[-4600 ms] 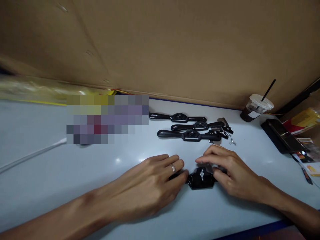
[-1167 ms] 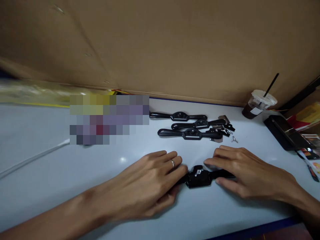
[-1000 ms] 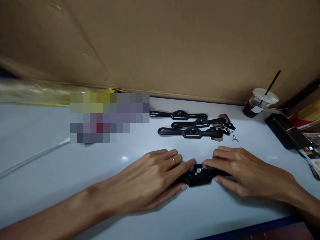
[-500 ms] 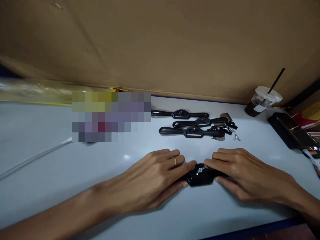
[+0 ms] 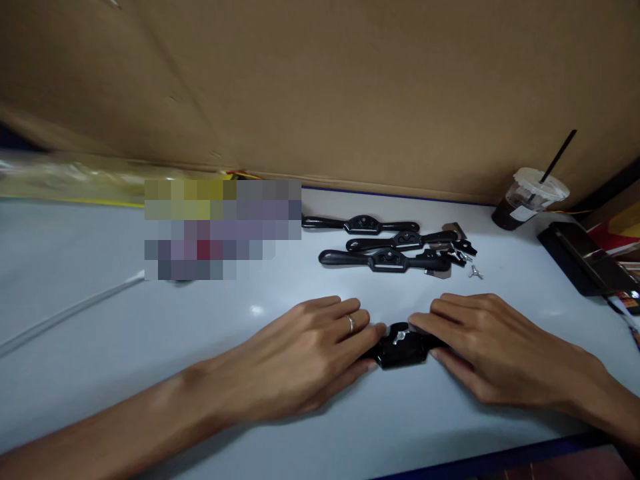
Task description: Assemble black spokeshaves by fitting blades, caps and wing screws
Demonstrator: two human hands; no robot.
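Observation:
A black spokeshave with a silver wing screw at its middle lies low over the white table. My left hand, with a ring on one finger, is closed round its left handle. Round the right handle my right hand is closed too; both handles are mostly hidden by the fingers. Beyond the hands lie three black spokeshave bodies in a loose row. At their right ends are loose blades, black cap pieces and a silver wing screw.
A plastic cup of dark drink with a straw stands at the back right, near a black case. A blurred-out patch covers things at the back left, with a white cable beside it. A cardboard wall rises behind.
The view has shifted slightly. My right index finger and thumb have moved a little on the spokeshave; both hands keep their hold.

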